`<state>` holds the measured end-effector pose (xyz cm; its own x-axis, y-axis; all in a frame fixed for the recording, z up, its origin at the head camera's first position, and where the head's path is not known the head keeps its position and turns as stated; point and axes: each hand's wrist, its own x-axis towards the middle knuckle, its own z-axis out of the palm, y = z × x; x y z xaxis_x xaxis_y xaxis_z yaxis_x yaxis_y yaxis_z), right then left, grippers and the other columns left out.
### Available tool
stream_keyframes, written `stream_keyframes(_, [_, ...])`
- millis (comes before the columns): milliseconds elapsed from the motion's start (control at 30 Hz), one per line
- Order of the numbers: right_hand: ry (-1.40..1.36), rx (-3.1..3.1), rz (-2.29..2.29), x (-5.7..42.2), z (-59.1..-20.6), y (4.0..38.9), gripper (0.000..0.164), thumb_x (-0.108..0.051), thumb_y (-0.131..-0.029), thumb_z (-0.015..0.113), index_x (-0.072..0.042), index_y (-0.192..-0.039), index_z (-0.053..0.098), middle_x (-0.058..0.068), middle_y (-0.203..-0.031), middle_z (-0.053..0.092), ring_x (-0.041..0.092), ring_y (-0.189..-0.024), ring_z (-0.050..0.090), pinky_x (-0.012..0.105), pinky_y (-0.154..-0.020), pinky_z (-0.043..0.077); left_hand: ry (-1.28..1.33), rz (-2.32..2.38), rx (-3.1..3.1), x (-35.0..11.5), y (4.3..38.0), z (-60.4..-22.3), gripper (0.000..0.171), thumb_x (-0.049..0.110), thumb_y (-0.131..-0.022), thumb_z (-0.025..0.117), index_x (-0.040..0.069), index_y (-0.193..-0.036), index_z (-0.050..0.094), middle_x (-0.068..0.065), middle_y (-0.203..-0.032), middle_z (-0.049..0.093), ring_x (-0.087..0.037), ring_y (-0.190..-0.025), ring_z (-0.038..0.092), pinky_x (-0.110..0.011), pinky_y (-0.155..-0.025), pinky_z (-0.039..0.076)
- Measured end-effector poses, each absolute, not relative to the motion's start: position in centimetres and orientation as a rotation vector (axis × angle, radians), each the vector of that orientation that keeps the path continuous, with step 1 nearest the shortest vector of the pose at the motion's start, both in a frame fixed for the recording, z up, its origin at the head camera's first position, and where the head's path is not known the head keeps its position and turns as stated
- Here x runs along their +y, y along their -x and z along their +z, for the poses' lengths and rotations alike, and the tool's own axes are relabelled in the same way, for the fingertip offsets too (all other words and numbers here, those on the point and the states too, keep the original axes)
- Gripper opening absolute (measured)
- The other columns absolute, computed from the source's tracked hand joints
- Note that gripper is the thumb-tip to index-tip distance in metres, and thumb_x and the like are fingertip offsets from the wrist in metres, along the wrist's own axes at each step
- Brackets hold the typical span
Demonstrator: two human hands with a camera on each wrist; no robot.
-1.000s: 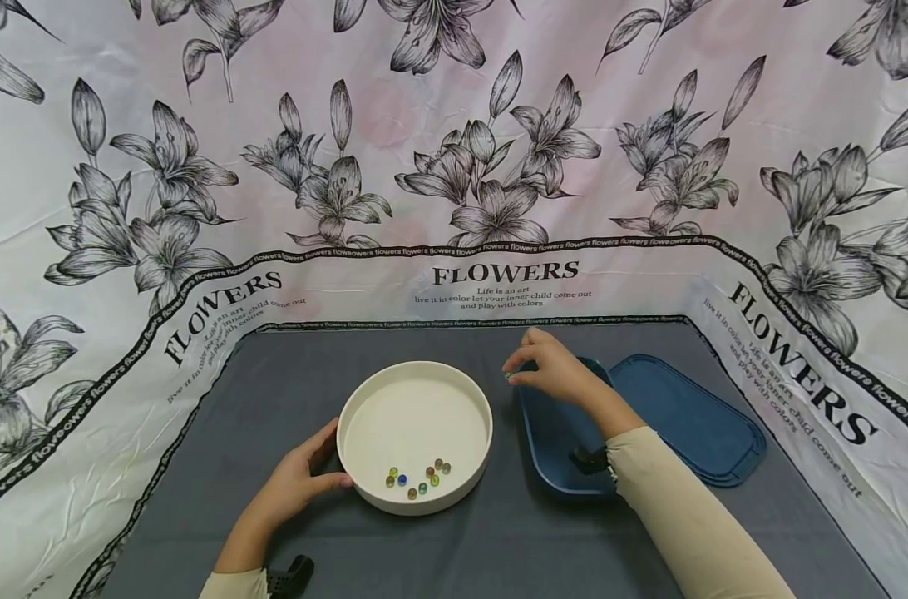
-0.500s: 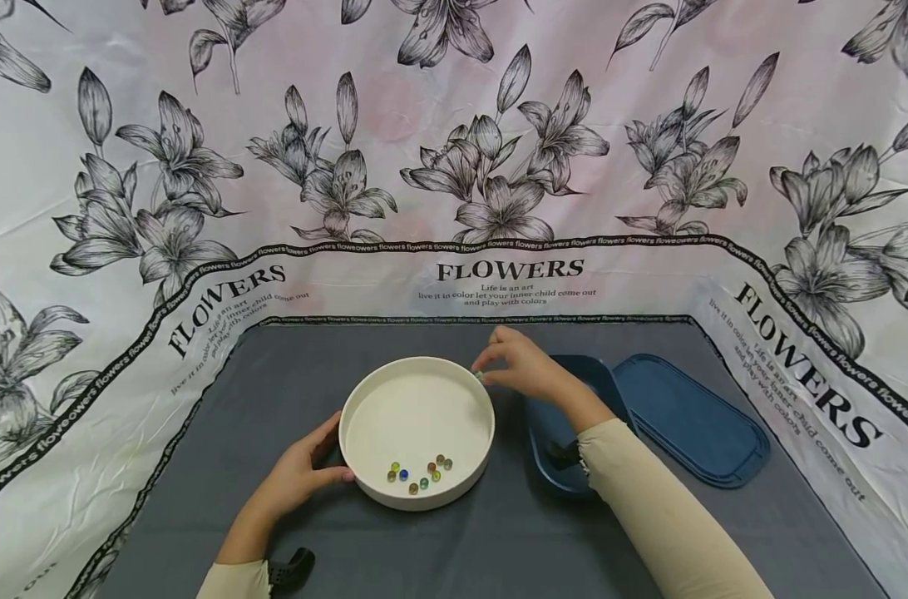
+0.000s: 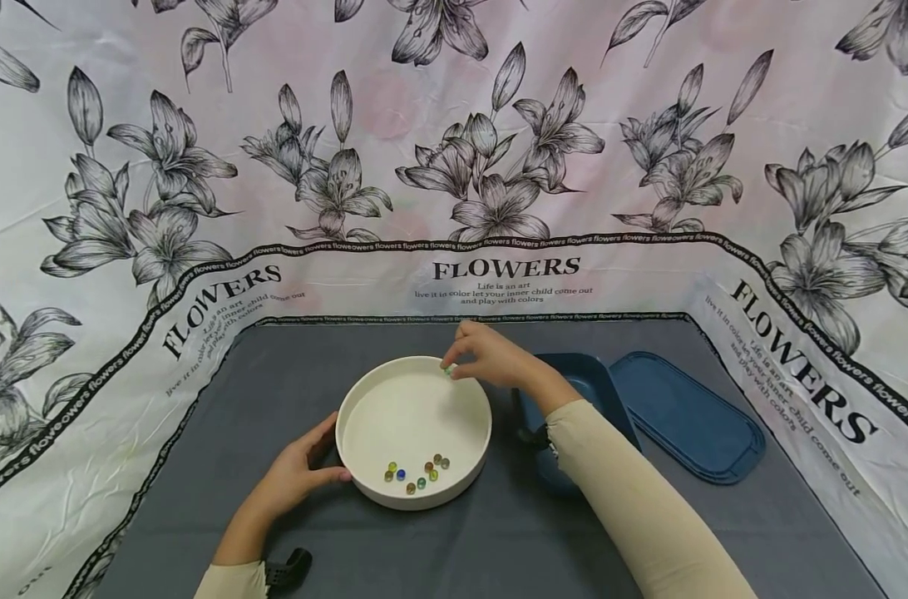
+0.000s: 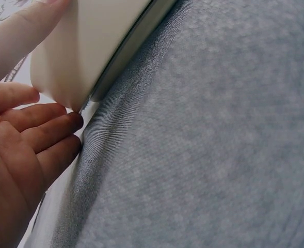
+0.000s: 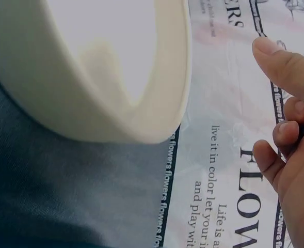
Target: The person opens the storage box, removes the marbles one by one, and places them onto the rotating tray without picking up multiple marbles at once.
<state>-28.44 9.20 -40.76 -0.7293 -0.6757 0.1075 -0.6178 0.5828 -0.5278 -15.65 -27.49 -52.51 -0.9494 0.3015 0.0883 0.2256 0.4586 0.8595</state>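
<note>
A round cream dish (image 3: 409,416) with a low wall stands on the dark grey cloth, several coloured glass marbles (image 3: 421,482) lying near its front. My left hand (image 3: 293,478) rests against the dish's left outer wall; in the left wrist view its thumb (image 4: 25,31) touches the wall, with loosely bent fingers near the base. Over the dish's far right rim, my right hand (image 3: 487,356) pinches a small greenish marble (image 3: 449,372). That marble cannot be made out in the right wrist view, where the thumb (image 5: 288,67) appears beside the dish's outer side.
A blue rectangular container (image 3: 584,374) stands right of the dish, partly covered by my right forearm. Its flat blue lid (image 3: 693,420) lies farther right. Behind the grey cloth (image 3: 289,366) comes a white flower-printed border and backdrop (image 3: 394,283).
My right hand has moved left from above the blue container to the dish's far right rim, carrying the marble. My left hand stays at the dish.
</note>
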Motion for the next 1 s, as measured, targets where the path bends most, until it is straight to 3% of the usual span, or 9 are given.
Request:
stream_keyframes(233, [1.192, 2.665, -0.798, 7.5, -40.8, 29.1, 0.022, -0.027, -0.092, 0.08, -0.019, -0.112, 0.081, -0.002, -0.095, 0.048, 0.02, -0.092, 0.044, 0.034, -0.079, 0.041, -0.495, 1.561, 2.592, -27.5, 15.6, -52.7, 0.107, 0.027, -0.078, 0.09, 0.004, -0.162, 0.028, -0.02, -0.163, 0.035, -0.038, -0.149, 0.035, -0.003, -0.106, 0.03])
stream_keyframes(467, [1.276, 2.661, -0.721, 6.2, -41.4, 29.6, 0.021, -0.029, -0.092, 0.079, -0.02, -0.111, 0.081, 0.009, -0.098, 0.053, 0.016, -0.087, 0.038, 0.032, -0.076, 0.036, -0.514, 1.587, 2.571, -27.6, 15.6, -52.3, 0.104, 0.023, -0.079, 0.089, 0.001, -0.161, 0.028, -0.023, -0.163, 0.035, -0.041, -0.149, 0.033, -0.002, -0.104, 0.029])
stream_keyframes(633, [1.261, 2.598, -0.695, 4.8, -41.8, 29.7, 0.021, -0.024, -0.091, 0.08, -0.015, -0.11, 0.081, 0.006, -0.1, 0.054, 0.02, -0.091, 0.043, 0.034, -0.079, 0.039, -0.509, 1.561, 2.581, -27.9, 15.4, -52.3, 0.106, 0.026, -0.079, 0.089, 0.002, -0.162, 0.027, -0.022, -0.163, 0.034, -0.041, -0.149, 0.033, -0.002, -0.104, 0.03])
stream_keyframes(833, [1.249, 2.587, -0.582, 3.2, -42.7, 29.7, 0.018, -0.027, -0.09, 0.081, -0.02, -0.107, 0.082, 0.001, -0.106, 0.058, 0.022, -0.101, 0.053, 0.032, -0.087, 0.045, -0.482, 1.527, 2.59, -27.9, 15.1, -52.3, 0.106, 0.032, -0.079, 0.088, 0.007, -0.162, 0.028, -0.018, -0.164, 0.035, -0.038, -0.15, 0.034, -0.003, -0.105, 0.031])
stream_keyframes(1000, [1.283, 2.571, -0.502, 2.4, -43.2, 29.3, 0.016, -0.028, -0.09, 0.081, -0.023, -0.105, 0.082, -0.001, -0.105, 0.058, 0.015, -0.095, 0.05, 0.031, -0.086, 0.044, -0.456, 1.536, 2.589, -27.7, 14.8, -52.3, 0.106, 0.03, -0.078, 0.089, 0.005, -0.162, 0.029, -0.019, -0.163, 0.036, -0.037, -0.15, 0.034, -0.002, -0.104, 0.03])
